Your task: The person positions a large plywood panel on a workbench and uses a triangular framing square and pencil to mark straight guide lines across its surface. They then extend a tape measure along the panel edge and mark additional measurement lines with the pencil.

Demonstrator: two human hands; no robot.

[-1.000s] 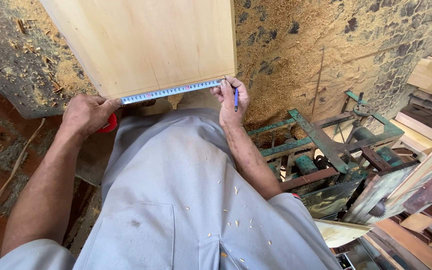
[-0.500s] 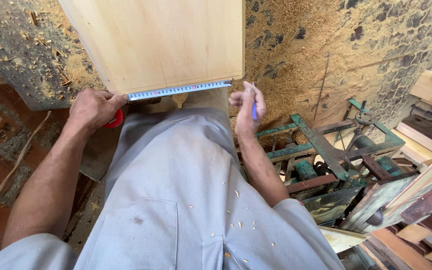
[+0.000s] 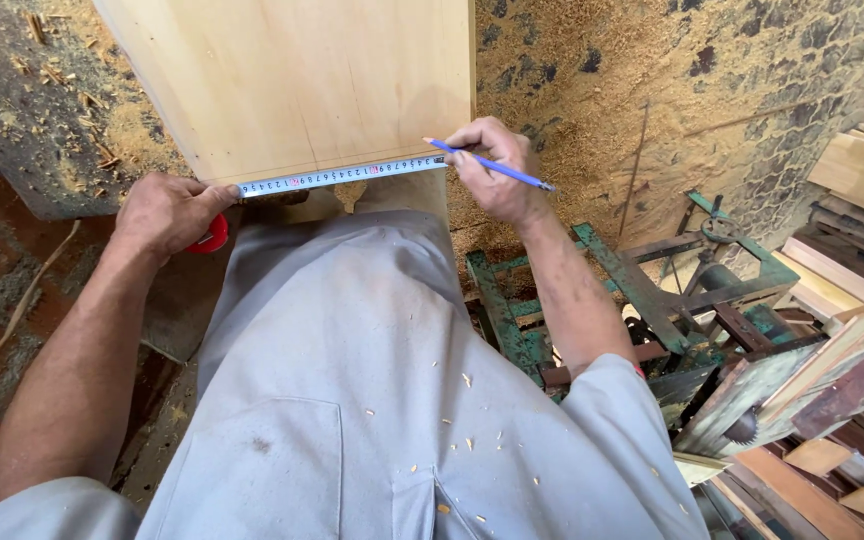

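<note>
Left hand (image 3: pixel 167 212) pins a tape measure (image 3: pixel 342 175) along the plywood panel (image 3: pixel 292 80); right hand (image 3: pixel 492 165) pinches a blue pencil (image 3: pixel 492 166); green machine frame (image 3: pixel 642 290) stands just right

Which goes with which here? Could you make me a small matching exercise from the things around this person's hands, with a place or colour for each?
Things:
1. tape measure
2. blue pencil
3. red tape case
4. green metal frame

Descriptions:
A. under the left hand
B. stretched along the near edge of the pale wooden board
C. on the sawdust-strewn floor, to the person's right
D. held in the right hand

Pairs: 1-B, 2-D, 3-A, 4-C
</note>
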